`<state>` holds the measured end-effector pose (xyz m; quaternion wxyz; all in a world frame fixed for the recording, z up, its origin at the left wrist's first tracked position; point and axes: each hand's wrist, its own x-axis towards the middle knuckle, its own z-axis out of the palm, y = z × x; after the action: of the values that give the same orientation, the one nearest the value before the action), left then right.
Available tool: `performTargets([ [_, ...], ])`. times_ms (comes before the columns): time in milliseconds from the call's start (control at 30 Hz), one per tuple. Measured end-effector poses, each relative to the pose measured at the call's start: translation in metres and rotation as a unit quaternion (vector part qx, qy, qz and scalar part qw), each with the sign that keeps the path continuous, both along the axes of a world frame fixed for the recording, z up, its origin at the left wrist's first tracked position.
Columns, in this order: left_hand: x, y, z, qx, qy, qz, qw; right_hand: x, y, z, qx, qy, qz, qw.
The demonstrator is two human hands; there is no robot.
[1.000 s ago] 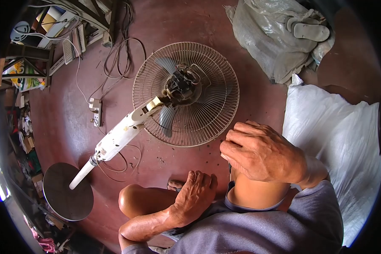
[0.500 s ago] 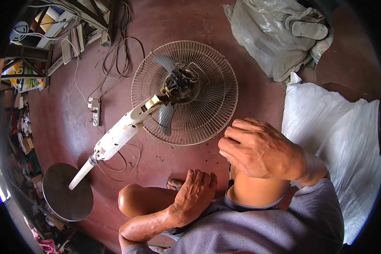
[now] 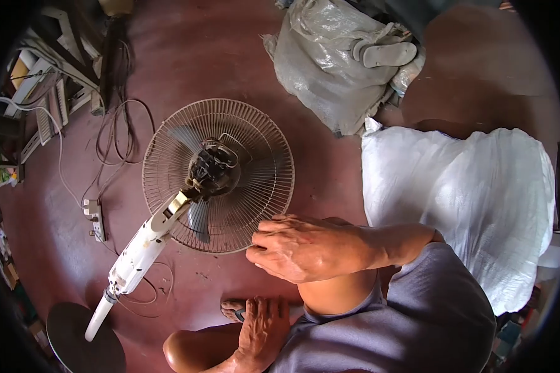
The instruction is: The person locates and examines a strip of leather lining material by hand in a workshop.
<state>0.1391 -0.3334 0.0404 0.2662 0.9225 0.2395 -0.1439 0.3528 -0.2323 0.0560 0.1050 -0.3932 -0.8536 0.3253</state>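
A standing fan lies on the red floor, its round wire cage point(image 3: 267, 180) around the blades and its white pole point(image 3: 134, 258) slanting down to a dark round base point(image 3: 84, 345). The dark motor point(image 3: 213, 166) is exposed at the cage's centre. My right hand point(image 3: 305, 248) is over my raised knee, near the cage's lower right edge, its fingers curled; whatever they may hold is hidden. My left hand point(image 3: 264, 326) lies on my other leg with its fingers stretched out, holding nothing.
A white sack point(image 3: 454, 193) lies at the right. A greyish plastic sack point(image 3: 336, 68) with sandals point(image 3: 389, 55) on it is at the top. A power strip point(image 3: 96, 221) and looped cables point(image 3: 115, 143) lie on the floor at the left, near a metal frame.
The view has swung right, so the fan and sacks sit further left in it. My right hand now appears nearer the cage edge. My left hand still rests on my leg.
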Motion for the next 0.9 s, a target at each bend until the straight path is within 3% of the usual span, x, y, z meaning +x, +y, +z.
performTargets([
  [67,-0.005,-0.005,0.002,0.004,-0.004,-0.016,1.000,-0.004,-0.001,0.006,-0.037,-0.038,0.017,0.998],
  [167,0.000,-0.011,0.024,-0.087,-0.040,-0.005,0.995,-0.011,-0.013,0.019,-0.089,-0.099,0.029,0.991],
  [300,0.004,-0.040,0.038,-0.195,-0.041,-0.005,0.980,-0.012,-0.051,0.023,-0.158,-0.074,-0.026,0.984],
  [367,0.006,-0.055,0.033,-0.233,-0.025,0.039,0.971,-0.013,-0.068,0.024,-0.142,-0.137,0.012,0.980],
  [467,0.012,-0.070,0.023,-0.279,-0.039,0.109,0.953,-0.017,-0.079,0.043,-0.243,-0.168,0.060,0.954],
  [567,0.005,-0.092,0.027,-0.319,-0.101,0.212,0.918,-0.016,-0.093,0.070,-0.251,-0.074,0.031,0.965],
  [633,-0.007,-0.119,0.023,-0.311,-0.187,0.300,0.882,-0.009,-0.132,0.052,-0.242,-0.052,-0.025,0.968],
  [667,-0.015,-0.113,0.040,-0.281,-0.161,0.282,0.903,-0.001,-0.140,0.058,-0.235,-0.041,-0.055,0.970],
  [700,-0.027,-0.110,0.060,-0.252,-0.132,0.263,0.922,0.007,-0.140,0.084,-0.319,0.010,-0.203,0.926],
  [733,-0.044,-0.109,0.086,-0.223,-0.098,0.246,0.938,0.010,-0.134,0.115,-0.326,-0.004,-0.247,0.912],
  [767,-0.062,-0.107,0.112,-0.300,-0.155,0.362,0.869,0.024,-0.132,0.155,-0.396,-0.010,-0.306,0.865],
  [833,-0.105,-0.090,0.179,-0.421,-0.266,0.557,0.665,0.053,-0.150,0.182,-0.308,-0.109,-0.353,0.877],
  [867,-0.131,-0.096,0.187,-0.386,-0.236,0.604,0.656,0.073,-0.162,0.192,-0.288,-0.178,-0.352,0.873],
  [900,-0.154,-0.094,0.211,-0.349,-0.286,0.633,0.629,0.083,-0.165,0.226,-0.268,-0.232,-0.334,0.873],
])
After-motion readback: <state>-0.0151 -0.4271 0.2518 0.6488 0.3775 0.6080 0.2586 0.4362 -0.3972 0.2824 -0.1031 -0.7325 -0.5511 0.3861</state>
